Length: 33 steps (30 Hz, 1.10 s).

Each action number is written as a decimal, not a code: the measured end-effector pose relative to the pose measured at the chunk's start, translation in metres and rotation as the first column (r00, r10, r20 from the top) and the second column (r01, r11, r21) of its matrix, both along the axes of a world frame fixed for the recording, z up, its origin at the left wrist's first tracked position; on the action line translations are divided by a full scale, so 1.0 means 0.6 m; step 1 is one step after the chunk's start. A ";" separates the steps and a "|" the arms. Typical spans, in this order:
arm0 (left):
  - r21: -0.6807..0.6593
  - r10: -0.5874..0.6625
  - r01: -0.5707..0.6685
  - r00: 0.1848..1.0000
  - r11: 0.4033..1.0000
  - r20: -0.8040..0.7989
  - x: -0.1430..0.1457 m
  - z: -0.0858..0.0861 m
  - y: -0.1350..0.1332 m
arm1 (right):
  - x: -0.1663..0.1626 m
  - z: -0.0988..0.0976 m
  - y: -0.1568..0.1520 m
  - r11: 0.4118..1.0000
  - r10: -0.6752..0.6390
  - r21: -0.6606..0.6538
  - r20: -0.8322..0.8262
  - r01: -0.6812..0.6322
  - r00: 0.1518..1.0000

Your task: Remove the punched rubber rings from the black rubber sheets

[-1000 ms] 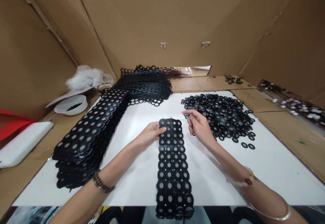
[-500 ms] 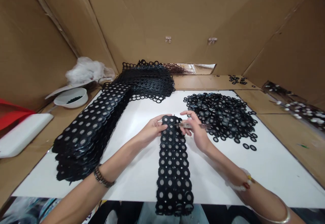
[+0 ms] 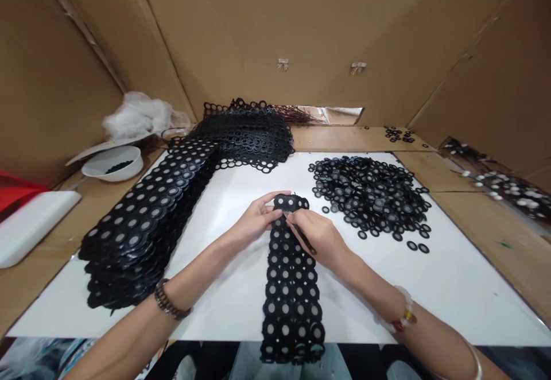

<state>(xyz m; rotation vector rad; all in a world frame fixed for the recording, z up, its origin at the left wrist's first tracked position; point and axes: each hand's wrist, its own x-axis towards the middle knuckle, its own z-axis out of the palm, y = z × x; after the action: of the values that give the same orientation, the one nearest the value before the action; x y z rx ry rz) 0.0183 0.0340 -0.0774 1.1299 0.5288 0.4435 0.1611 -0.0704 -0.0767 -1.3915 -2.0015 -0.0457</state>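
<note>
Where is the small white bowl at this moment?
In the head view, the small white bowl stands at the far left on the brown cardboard surface, between the crumpled white plastic and the long stack of black perforated sheets.

A white tabletop [image 3: 451, 276] sits on brown cardboard and carries a long black strip of joined rings [image 3: 289, 288] down its middle, the near end hanging over the front edge. Along the left side lies a thick stack of similar ring sheets [image 3: 146, 219], spreading out at the far end, while a loose heap of black rings [image 3: 372, 193] covers the far right, with a few strays just beside it.
</note>
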 end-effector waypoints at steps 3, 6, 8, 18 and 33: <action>0.043 -0.003 0.003 1.000 0.999 -0.012 0.003 0.006 -0.006 | 0.001 -0.006 -0.001 1.000 -0.023 0.007 0.045 0.023 0.999; 0.205 0.007 0.007 0.998 0.979 -0.068 0.004 0.013 -0.015 | -0.002 -0.012 0.000 0.997 -0.076 0.036 0.083 0.073 0.994; 0.371 0.036 0.017 0.990 0.929 -0.138 0.002 0.017 -0.021 | -0.004 -0.015 0.001 0.994 -0.102 0.056 0.109 0.096 0.989; 0.522 -0.019 0.136 0.975 0.842 -0.222 0.001 0.019 -0.032 | -0.005 -0.003 0.005 0.979 -0.147 0.150 0.036 0.140 0.989; 0.221 0.029 -0.011 0.996 0.975 -0.079 0.009 0.019 -0.020 | 0.013 0.006 0.003 0.996 -0.066 0.024 -0.469 0.087 0.881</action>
<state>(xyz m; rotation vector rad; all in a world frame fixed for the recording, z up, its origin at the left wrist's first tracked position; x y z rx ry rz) 0.0235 0.0217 -0.0663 1.3616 0.5732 0.4830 0.1686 -0.0687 -0.0729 -1.3038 -1.5334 0.1940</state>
